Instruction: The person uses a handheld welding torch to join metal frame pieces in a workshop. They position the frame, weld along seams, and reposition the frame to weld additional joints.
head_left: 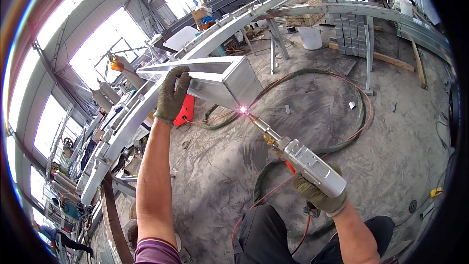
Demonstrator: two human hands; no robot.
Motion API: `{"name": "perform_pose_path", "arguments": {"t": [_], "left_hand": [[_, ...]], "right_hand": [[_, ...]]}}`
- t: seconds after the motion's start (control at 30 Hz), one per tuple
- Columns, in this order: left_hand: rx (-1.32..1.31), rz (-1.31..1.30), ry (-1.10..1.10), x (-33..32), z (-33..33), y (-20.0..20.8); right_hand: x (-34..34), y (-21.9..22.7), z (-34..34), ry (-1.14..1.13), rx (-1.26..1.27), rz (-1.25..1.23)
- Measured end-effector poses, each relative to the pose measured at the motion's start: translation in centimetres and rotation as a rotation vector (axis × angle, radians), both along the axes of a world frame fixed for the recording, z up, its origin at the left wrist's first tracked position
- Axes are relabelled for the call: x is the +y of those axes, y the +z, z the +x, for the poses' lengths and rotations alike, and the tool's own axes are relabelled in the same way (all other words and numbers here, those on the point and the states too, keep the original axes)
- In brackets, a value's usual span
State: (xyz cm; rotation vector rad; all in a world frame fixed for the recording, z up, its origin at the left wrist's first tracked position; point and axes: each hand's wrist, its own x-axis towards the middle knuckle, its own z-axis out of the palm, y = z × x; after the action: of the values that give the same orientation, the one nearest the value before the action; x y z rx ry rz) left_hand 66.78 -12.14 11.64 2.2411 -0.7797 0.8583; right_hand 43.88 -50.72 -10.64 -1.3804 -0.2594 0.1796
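My right hand (320, 194), in an olive work glove, is closed round the handle of a silver welding gun (312, 164). Its nozzle tip meets the lower corner of a rectangular metal frame (249, 80), where a bright pinkish-white spark (243, 110) glows. The frame is made of silvery box-section tube and rests on a long metal rail. My left hand (173, 95), gloved alike, grips the frame's near side, fingers bent over its top edge. A green sleeved hose and a thin orange cable (293, 165) run from the gun.
The hose (364, 112) loops over the concrete floor (312, 117). A long rail (132, 117) slants across the left. Stacked metal tubes (351, 34), a white bucket (310, 38) and a crate stand behind. Gas cylinders (101, 101) are at left; a person's legs (73, 243) show lower left.
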Motion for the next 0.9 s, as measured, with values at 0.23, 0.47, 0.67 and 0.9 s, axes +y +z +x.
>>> {"name": "perform_pose_path", "arguments": {"t": [0.23,0.47,0.67,0.9], "left_hand": [[-0.022,-0.012,-0.004,-0.2,-0.1,-0.1],[-0.011,-0.011,0.000,-0.3,-0.1,-0.1],[-0.024,0.002,0.001,0.0,-0.1,-0.1],[0.005,-0.023,-0.001,-0.4,-0.4,0.0]], "right_hand": [[-2.4,-0.7,-0.4,0.166,-0.221,-0.354],[-1.5,-1.5,-0.6,0.147,-0.008,0.177],[-0.3,1.0,0.2,-0.170,-0.692,-0.301],[0.0,0.0,0.1,-0.048,-0.480,-0.044]]}}
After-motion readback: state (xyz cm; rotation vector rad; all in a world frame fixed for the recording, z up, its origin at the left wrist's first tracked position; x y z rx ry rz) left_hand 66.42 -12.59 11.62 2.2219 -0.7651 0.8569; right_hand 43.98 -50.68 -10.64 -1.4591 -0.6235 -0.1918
